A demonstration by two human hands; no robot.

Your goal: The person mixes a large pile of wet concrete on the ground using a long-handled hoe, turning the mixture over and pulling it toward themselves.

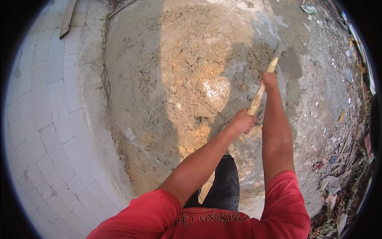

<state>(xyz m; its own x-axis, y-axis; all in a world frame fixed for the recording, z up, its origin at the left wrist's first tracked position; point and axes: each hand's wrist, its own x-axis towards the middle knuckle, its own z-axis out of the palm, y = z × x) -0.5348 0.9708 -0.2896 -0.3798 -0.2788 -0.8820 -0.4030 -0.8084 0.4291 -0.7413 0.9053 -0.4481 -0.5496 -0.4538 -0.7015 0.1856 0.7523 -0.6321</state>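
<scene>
I hold a hoe by its pale wooden handle (257, 99), which slants away from me to the upper right. My left hand (243, 121) is closed around the near end of the handle. Farther up, my right hand (269, 79) wraps around it below the metal socket. The hoe's flat grey blade (291, 63) rests at the right edge of a wet, lumpy mix (191, 59) that looks like mortar or cement. Part of the mix is sunlit, with a shiny wet patch (217, 91) left of the handle.
A pale block wall or paving (43, 107) borders the mix on the left, with a wooden board (68, 18) at its far end. Rubble, sticks and litter (338, 171) lie along the right. My dark trouser leg (227, 183) stands at the near edge of the mix.
</scene>
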